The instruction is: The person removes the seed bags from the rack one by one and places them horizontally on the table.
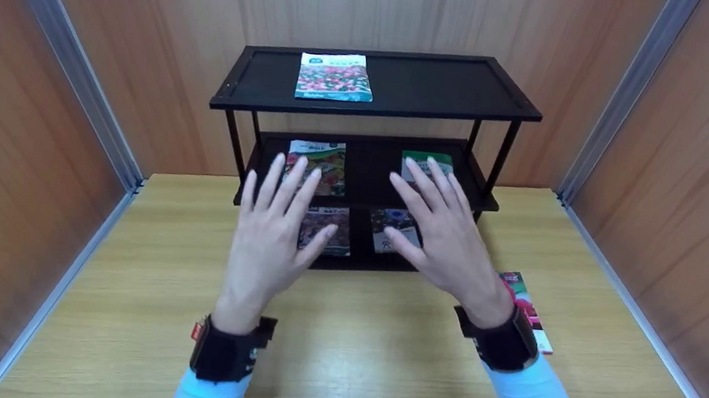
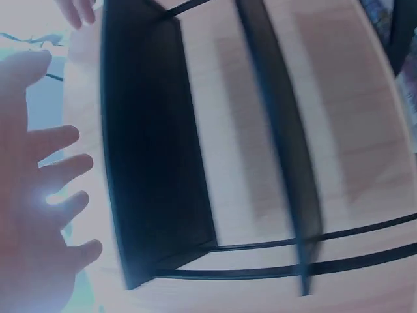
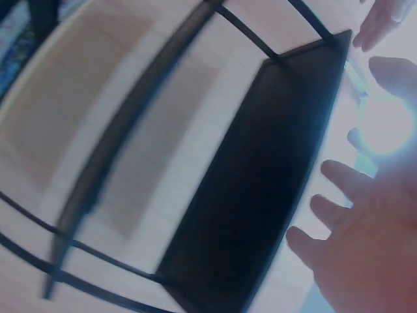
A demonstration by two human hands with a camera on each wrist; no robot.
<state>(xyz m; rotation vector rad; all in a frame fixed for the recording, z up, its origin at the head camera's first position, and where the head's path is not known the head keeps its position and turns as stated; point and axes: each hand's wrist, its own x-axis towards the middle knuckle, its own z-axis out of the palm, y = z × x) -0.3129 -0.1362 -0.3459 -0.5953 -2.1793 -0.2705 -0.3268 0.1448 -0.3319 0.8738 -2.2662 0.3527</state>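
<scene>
My left hand (image 1: 268, 236) and right hand (image 1: 452, 245) are held up, fingers straight and spread, in front of a black three-tier shelf rack (image 1: 439, 86). Neither holds anything. A flower seed packet (image 1: 334, 77) lies on the top tier, toward the left. The middle tier bears a packet with red and green print (image 1: 332, 177) and a green-topped packet (image 1: 413, 159), partly covered by my right fingers. On the bottom tier are a dark packet (image 1: 337, 227) and one with a blue flower (image 1: 385, 221). Both wrist views show loosely spread fingers beside the rack.
Another seed packet (image 1: 530, 310), pink and green, lies on the wooden table (image 1: 338, 355), partly behind my right wrist. Wood-grain panels (image 1: 375, 3) with grey metal corner strips (image 1: 73, 57) enclose the table at the back and both sides.
</scene>
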